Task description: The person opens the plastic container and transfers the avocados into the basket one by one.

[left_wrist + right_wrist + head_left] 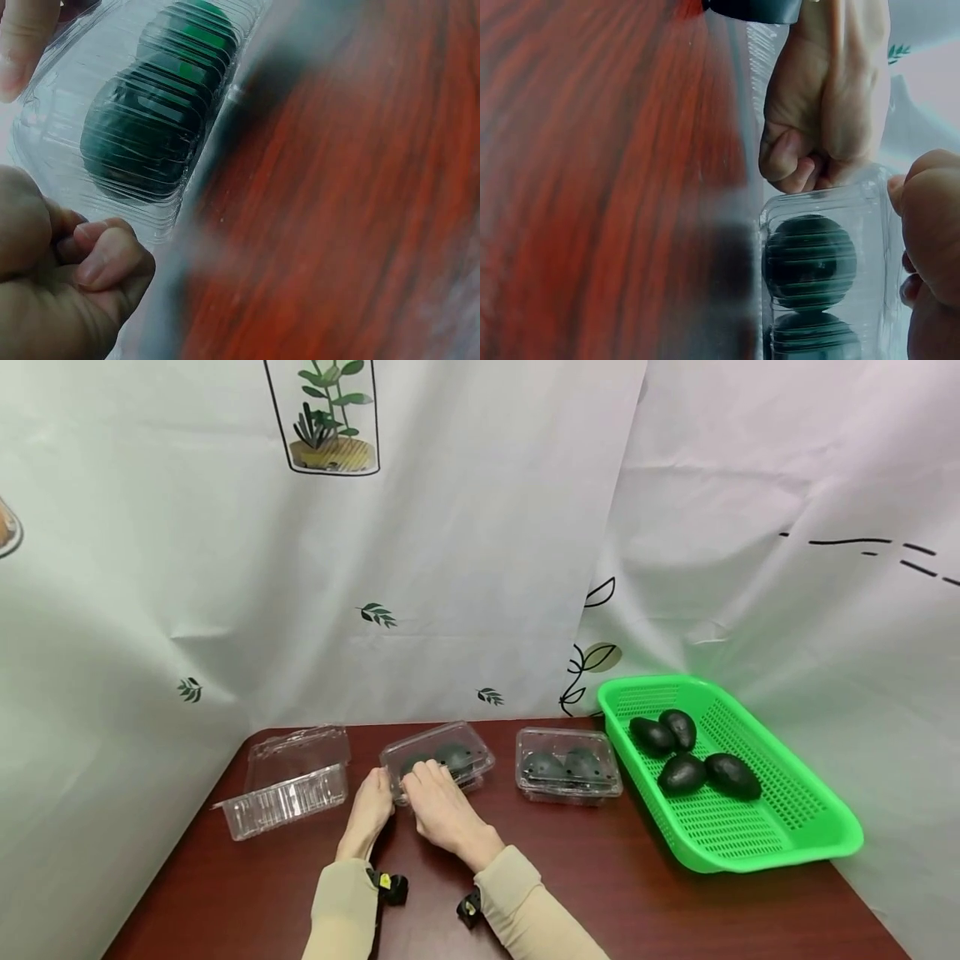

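A clear plastic clamshell box (405, 750) sits tilted near the back middle of the table, its lid down, with two dark avocados (453, 755) inside. My left hand (372, 806) holds the box's left end, fingers curled in at the corner in both wrist views. At the front edge of the lid, my right hand (444, 810) pinches the rim, its fingers bent. In the right wrist view the avocados (810, 262) show through the ribbed side wall. The right fingertips are partly hidden behind the hand in the head view.
Left of the hands stands another clamshell box (285, 802), lid raised, nothing visible inside. To the right is a closed box (568, 789) with two avocados. A green basket (742, 835) holding several avocados (733, 776) stands at the table's right. Patterned white cloth hangs behind.
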`<state>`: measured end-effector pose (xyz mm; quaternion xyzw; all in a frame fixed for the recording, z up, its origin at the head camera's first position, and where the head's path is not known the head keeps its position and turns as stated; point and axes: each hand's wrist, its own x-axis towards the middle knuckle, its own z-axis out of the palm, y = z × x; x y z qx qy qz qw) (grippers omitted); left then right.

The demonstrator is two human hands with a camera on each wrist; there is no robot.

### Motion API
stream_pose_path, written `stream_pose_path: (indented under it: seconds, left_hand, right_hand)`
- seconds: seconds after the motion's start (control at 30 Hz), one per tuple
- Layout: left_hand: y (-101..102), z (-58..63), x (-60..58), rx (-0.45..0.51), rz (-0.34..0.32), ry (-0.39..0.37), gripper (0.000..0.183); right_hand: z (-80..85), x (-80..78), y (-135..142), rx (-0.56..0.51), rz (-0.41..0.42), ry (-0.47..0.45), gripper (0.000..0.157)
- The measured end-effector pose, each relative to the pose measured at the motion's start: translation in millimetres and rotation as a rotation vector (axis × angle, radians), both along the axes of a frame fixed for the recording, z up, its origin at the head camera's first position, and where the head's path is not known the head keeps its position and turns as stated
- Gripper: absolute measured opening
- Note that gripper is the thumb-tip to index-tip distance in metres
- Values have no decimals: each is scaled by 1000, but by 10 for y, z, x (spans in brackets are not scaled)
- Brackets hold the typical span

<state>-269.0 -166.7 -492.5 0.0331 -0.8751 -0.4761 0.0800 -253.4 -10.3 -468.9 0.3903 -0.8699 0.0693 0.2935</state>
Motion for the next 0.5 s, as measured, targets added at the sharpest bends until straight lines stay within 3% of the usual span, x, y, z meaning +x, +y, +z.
stream_pose_path:
  seconds: [0.23, 0.5]
  left_hand:
    - [16, -21, 35, 31, -15, -9, 33]
    - [23, 26, 66, 162, 35, -74, 36]
  right_hand:
    - [113, 25, 20, -128, 7, -62, 10]
    - [130, 64, 11, -86, -12, -53, 12]
